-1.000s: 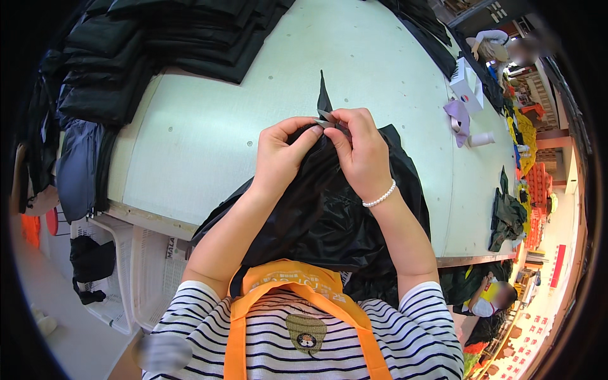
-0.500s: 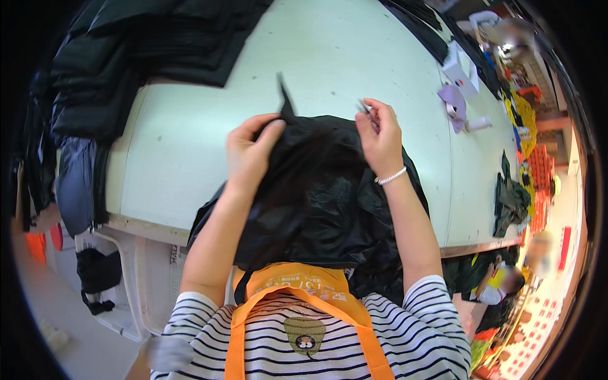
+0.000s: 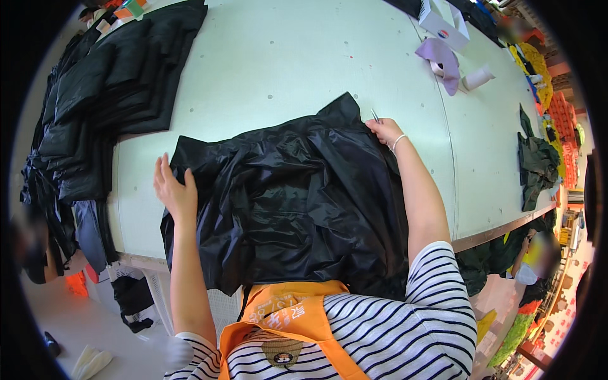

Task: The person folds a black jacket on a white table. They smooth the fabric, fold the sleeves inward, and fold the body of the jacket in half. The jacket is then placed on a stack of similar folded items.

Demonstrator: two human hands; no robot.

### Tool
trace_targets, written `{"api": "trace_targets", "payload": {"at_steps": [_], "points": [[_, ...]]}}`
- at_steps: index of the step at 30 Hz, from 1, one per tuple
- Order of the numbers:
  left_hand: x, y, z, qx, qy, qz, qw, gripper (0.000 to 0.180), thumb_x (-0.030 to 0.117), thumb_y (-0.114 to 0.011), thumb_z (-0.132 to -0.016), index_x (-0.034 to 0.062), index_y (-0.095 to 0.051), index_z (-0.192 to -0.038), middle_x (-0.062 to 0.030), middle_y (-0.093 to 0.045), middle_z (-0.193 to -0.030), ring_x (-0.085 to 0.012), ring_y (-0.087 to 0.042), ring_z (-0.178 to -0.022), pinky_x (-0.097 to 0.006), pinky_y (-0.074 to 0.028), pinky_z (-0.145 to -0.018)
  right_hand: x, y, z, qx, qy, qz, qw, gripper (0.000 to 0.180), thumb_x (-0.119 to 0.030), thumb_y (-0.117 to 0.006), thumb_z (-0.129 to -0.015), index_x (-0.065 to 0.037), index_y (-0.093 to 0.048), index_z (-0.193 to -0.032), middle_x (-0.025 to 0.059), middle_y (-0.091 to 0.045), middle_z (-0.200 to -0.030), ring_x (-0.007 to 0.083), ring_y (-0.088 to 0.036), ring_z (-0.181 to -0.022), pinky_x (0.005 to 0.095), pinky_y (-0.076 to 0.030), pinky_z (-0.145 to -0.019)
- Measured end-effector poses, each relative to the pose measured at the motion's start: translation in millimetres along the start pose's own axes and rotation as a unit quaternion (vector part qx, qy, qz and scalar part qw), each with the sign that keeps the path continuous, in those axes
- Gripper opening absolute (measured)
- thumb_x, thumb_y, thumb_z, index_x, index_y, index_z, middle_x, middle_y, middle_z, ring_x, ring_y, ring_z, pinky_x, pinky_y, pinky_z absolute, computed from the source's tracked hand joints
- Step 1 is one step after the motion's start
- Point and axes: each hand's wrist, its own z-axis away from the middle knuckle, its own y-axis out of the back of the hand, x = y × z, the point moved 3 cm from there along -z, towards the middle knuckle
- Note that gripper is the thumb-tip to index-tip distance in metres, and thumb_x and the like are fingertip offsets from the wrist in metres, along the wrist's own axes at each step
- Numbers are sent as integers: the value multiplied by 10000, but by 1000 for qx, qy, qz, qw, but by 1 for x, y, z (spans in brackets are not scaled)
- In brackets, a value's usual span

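A shiny black garment (image 3: 278, 196) lies spread and wrinkled across the near edge of the table, its two upper corners jutting away from me. My left hand (image 3: 177, 193) is at the garment's left edge, fingers apart, with the thumb over the cloth. At the upper right edge, my right hand (image 3: 385, 132) is closed around a slim, pointed metal tool (image 3: 374, 115); only its tip shows, so I cannot tell its exact kind. The fingers of that hand also touch the cloth, but whether they pinch it is hidden.
Stacked folded black garments (image 3: 120, 82) stand at the left of the pale table (image 3: 253, 69). Toward the far right are a white box (image 3: 446, 25), a purple cloth (image 3: 441, 60) and a white spool (image 3: 477, 77). A dark crumpled garment (image 3: 538, 161) lies at the right edge.
My hands have moved apart, the left one leftward and off its grip on the cloth. The garment, bunched between them before, is now spread wide over the table.
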Motion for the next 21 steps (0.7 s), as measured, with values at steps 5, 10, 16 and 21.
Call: {"api": "trace_targets", "payload": {"at_steps": [5,10,16,21], "points": [[122,-25,-5,-79,-99,165,978,548,107,-702,-735,31,-511,-1243,-187,-499,-1281,-370,-472,-1173,-436,-378,-990,6,2,-5,-2,124,201,972,434,-288,-816,-680,-22,-608,-951,95,-655,-848,218,-627,-761,317,-497,-718],[208,-61,7,-160,-156,201,954,518,147,-693,-753,43,-530,-1234,-181,-518,-1259,-362,-477,-1168,-429,-389,-978,-30,-16,40,131,60,366,920,341,-262,-775,-729,-41,-634,-948,149,-668,-990,313,-647,-920,389,-526,-783],[269,-97,-10,-232,-205,239,920,691,233,-734,-740,37,-432,-1330,-196,-474,-1317,-369,-420,-1239,-445,-355,-1020,-27,-2,54,99,228,107,963,154,-83,-687,-731,-54,-582,-841,29,-639,-808,124,-528,-644,264,-436,-621],[300,-117,-54,-376,-118,386,834,994,339,-814,-683,8,-258,-1438,-254,-394,-1393,-359,-356,-1319,-396,-295,-1079,-89,7,128,-81,310,-149,936,179,-30,-669,-724,-74,-503,-774,-49,-577,-801,40,-428,-668,209,-370,-607]]}}
